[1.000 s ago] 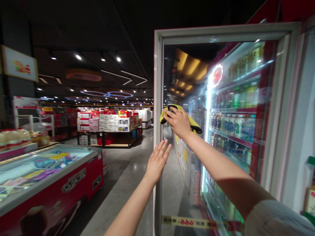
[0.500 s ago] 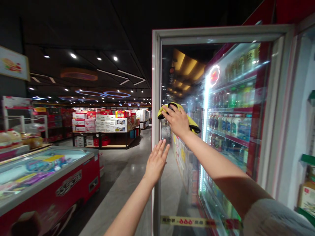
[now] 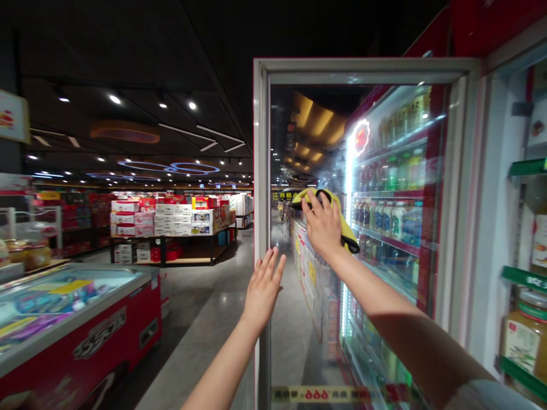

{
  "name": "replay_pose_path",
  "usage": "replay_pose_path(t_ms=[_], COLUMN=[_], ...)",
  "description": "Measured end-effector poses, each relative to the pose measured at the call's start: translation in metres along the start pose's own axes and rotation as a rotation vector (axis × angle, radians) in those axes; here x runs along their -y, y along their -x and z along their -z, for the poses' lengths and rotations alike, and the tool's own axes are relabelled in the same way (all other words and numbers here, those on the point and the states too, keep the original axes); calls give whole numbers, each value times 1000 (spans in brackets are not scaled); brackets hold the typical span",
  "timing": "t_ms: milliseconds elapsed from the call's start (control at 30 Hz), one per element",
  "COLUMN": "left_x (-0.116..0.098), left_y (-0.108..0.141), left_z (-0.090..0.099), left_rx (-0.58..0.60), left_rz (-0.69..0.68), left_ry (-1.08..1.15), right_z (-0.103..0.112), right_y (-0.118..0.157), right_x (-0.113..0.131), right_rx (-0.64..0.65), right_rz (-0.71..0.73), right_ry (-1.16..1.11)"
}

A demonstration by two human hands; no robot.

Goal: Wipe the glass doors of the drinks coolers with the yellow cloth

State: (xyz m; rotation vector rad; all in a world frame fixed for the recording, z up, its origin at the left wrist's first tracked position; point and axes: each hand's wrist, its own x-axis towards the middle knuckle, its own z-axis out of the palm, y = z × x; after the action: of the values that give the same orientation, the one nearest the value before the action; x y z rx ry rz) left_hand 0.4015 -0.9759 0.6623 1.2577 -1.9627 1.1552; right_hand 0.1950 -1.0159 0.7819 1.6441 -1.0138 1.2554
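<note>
My right hand (image 3: 323, 225) presses a yellow cloth with black edging (image 3: 348, 232) flat against the glass of an open cooler door (image 3: 261, 136), a little above mid-height. The cloth sticks out to both sides of the fingers. Lower down and to the left, my left hand (image 3: 261, 290) rests open at the door's left frame, with its fingers stretched upward and no object in it. Through the glass show lit shelves of bottles (image 3: 391, 219).
A red chest freezer (image 3: 123, 324) with packets inside stands at the left. Beyond it, a display table holds stacked boxes (image 3: 173, 219). On the right, shelves carry jars (image 3: 527, 330). Grey floor (image 3: 205, 330) runs between the freezer and the door.
My right hand and the cloth have slid rightward over the glass, away from the door's left frame. My left hand stays at the frame. The view has turned slightly right.
</note>
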Motion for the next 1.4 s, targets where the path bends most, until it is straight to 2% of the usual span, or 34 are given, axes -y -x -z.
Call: replay_pose_path(t_ms=[100, 167, 233, 300, 367, 433, 500, 567, 667, 800, 900, 1000, 1067, 1167, 1233, 1300, 1400], left_x=[0, 1, 3, 4, 2, -3, -12, -23, -42, -69, -86, -98, -104, -109, -109, -108, -106], left_y=[0, 0, 0, 0, -1, -3, -11, -25, -59, -105, -125, -132, -134, -136, -138, -139, -140], left_z=[1, 3, 4, 6, 7, 9, 11, 16, 27, 41, 44, 39, 33, 28, 27, 28, 28], left_rx=[-12, -25, -37, -48, -60, -78, -103, -125, -129, -99, -73, -60, -61, -50, -39, -35, -43], left_rz=[-4, -13, -9, 13, 46, 79, 93, 54, -59, -107, -89, -51, -27, -2, 11, 10, -4], left_ry=[-15, -13, -4, 6, 14, 18, 16, 23, 63, 118, 142, 146, 128, 90, 74, 64, 62], right_z=[-10, -10, -5, 4, 11, 13, 12, 10, 16, 33, 34, 30, 31, 42, 52, 59, 58], right_y=[16, 1, -25, -44, -45, -26, -1, 15, 5, -17, 5, 38, 44, 26, 10, 7, 34], right_x=[24, 32, 27, 12, -6, -18, -22, -23, -37, -81, -101, -98, -94, -109, -133, -158, -180], right_rx=[87, 117, 103, 63, 5, -56, -71, -13, 64, -8, -140, -154, -73, -21, -49, -87, -147], right_rz=[166, 214, 182, 111, 3, -123, -166, -63, 73, -69, -257, -374, -307, -170, -172, -252, -468], right_ry=[-26, -35, -25, -3, 26, 60, 85, 84, 72, 77, 77, 116, 135, 118, 111, 124, 166])
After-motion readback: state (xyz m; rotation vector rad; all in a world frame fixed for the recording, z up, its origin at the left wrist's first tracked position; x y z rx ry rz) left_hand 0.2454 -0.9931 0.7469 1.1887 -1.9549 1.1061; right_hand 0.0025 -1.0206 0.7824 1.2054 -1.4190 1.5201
